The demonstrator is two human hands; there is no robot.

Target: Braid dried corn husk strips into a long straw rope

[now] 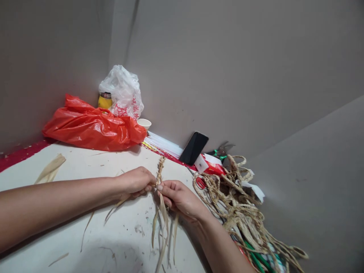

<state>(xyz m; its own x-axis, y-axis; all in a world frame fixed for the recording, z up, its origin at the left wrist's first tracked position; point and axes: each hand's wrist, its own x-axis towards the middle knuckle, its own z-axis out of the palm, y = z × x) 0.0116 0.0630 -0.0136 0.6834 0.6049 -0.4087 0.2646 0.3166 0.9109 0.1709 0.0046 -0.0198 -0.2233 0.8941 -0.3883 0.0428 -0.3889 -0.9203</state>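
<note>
Grey walls (227,76) fill the upper frame behind a white table (93,163). At the centre we see a short braid (160,167), running upward from between 2 hands. Our right hand (180,197) pinches its lower end between thumb and forefinger; our left hand (138,182) has its fingers curled together, pinching at the braid's edge. We judge only that upper stretch done: below the hands, loose strips (163,216) hang toward the bottom edge, unbraided. At right lies a heap of plaited cord (241,206), apparently finished work. Our fingers hide the working point, so we cannot count the strands, and the lowest strips near the bottom edge are hard to separate. Whatever lies beneath the heap is mostly covered.
</note>
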